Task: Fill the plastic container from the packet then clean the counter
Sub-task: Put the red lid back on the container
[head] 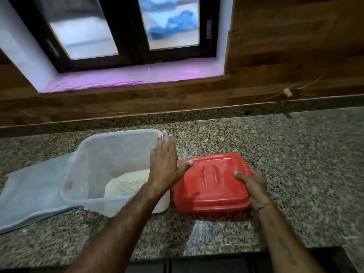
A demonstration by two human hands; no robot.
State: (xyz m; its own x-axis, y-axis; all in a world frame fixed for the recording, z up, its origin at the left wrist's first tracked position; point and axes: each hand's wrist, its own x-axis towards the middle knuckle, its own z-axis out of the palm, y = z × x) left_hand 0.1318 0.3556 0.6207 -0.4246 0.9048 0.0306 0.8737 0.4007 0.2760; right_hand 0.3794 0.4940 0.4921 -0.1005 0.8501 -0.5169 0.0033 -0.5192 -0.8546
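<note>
Speckled granite counter [275,154] backed by wood-panelled wall [295,46]. Dark-framed window [136,28] with frosted panes set above; sill [137,77] lined with pink sheet.

Granite counter [275,146] bears container [94,154], lid [212,186], packet [33,192]

Speckled grey granite counter [285,154]: polished, glossy. Square translucent plastic container [82,166]: smooth, frosted. Square red plastic lid [212,186]: glossy, dusted. Clear plastic packet [33,194], left: thin, filmy. Far brown wall panelling [295,46]: wood-grained.
</note>
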